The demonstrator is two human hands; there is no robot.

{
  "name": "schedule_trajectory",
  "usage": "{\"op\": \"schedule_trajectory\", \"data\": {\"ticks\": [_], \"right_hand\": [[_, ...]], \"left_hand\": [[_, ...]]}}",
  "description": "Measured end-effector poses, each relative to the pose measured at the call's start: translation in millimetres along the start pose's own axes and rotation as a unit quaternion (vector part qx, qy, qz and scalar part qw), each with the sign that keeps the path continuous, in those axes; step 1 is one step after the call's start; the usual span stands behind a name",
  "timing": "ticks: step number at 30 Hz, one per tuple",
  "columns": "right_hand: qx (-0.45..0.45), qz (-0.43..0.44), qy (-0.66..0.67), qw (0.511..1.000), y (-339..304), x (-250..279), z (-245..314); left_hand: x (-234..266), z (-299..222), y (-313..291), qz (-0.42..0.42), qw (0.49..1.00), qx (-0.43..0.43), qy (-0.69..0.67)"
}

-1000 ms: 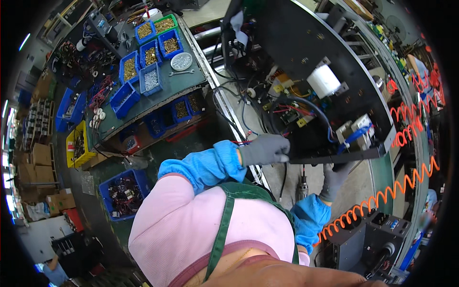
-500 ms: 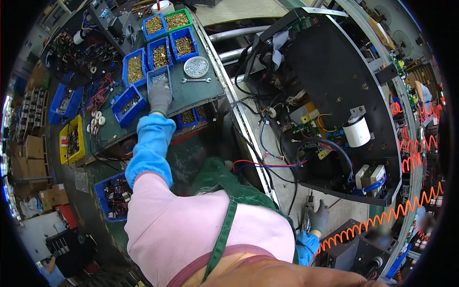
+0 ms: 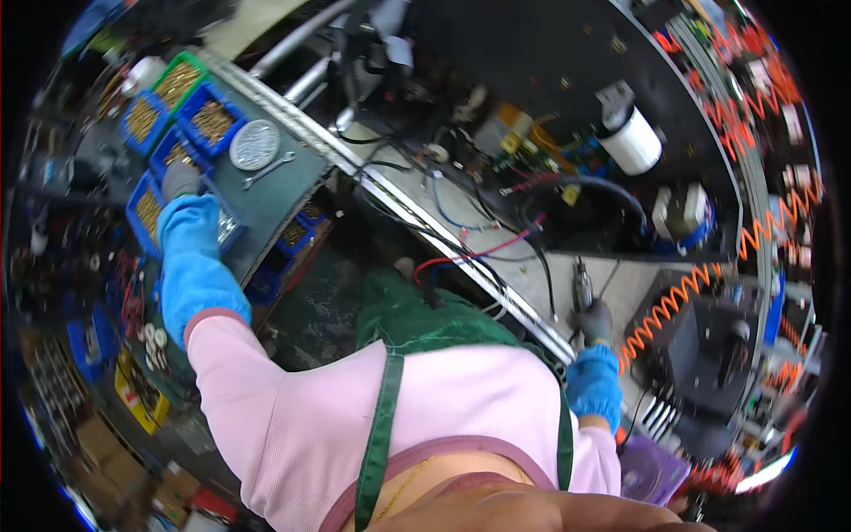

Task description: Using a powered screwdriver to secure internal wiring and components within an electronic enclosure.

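My gloved left hand (image 3: 182, 180) reaches into a blue bin (image 3: 160, 163) of brass-coloured fasteners, its fingers hidden among them. Close by stand another blue bin of brass pieces (image 3: 147, 211), a bin of silvery small parts (image 3: 229, 222) and a round white dish (image 3: 255, 145) of silvery pieces. A double-ended wrench (image 3: 269, 170) lies beside the dish. At the right, my gloved right hand (image 3: 597, 321) is closed around the near end of a slim metal power screwdriver (image 3: 581, 285), which points away from me over a pale surface.
A large black equipment housing (image 3: 523, 53) with loose cables and a white cylinder (image 3: 633, 142) stands ahead. Metal rails (image 3: 417, 217) separate it from the bin table. An orange coiled hose (image 3: 683, 306) crosses at right, near a black box (image 3: 709, 346).
The view has turned, shifting the bins leftward. My left hand has gone from the silvery-parts bin to a brass-fastener bin. My right hand, spread beside the screwdriver before, now closes on it.
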State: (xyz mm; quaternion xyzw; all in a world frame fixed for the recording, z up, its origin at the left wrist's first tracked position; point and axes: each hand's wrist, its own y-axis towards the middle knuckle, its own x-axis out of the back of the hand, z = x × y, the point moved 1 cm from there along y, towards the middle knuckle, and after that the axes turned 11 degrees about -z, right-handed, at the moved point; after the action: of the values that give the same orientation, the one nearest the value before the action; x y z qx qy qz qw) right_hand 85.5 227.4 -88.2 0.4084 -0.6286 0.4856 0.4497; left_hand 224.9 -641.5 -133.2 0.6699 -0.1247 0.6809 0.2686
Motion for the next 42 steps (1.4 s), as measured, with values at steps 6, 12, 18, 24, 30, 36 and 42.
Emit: {"op": "schedule_trajectory", "data": {"ticks": [6, 12, 18, 24, 30, 36, 42], "right_hand": [[-0.047, -0.001, 0.051, 0.998, 0, -19, 1], [-0.090, 0.004, 0.070, 0.993, -4, -17, 2], [-0.067, -0.024, 0.056, 0.996, -4, -38, -15], [-0.056, -0.050, 0.055, 0.996, -5, -33, -3], [-0.050, -0.045, 0.067, 0.995, -5, -33, -8], [-0.041, -0.027, 0.074, 0.996, -7, -22, -6], [-0.010, -0.033, 0.088, 0.995, -10, -23, -12]], "left_hand": [[-22, 8, 31, 0.006, 0.999, 0.035, -0.006], [5, 3, 8, 0.004, 0.997, -0.003, -0.071], [67, -19, -38, 0.061, 0.996, 0.054, -0.040], [60, -29, -105, 0.148, 0.989, 0.017, 0.012], [60, -35, -107, 0.128, 0.991, 0.030, -0.010], [48, -37, -116, 0.068, 0.995, 0.059, -0.049], [26, -28, -114, 0.076, 0.994, 0.084, -0.014]]}}
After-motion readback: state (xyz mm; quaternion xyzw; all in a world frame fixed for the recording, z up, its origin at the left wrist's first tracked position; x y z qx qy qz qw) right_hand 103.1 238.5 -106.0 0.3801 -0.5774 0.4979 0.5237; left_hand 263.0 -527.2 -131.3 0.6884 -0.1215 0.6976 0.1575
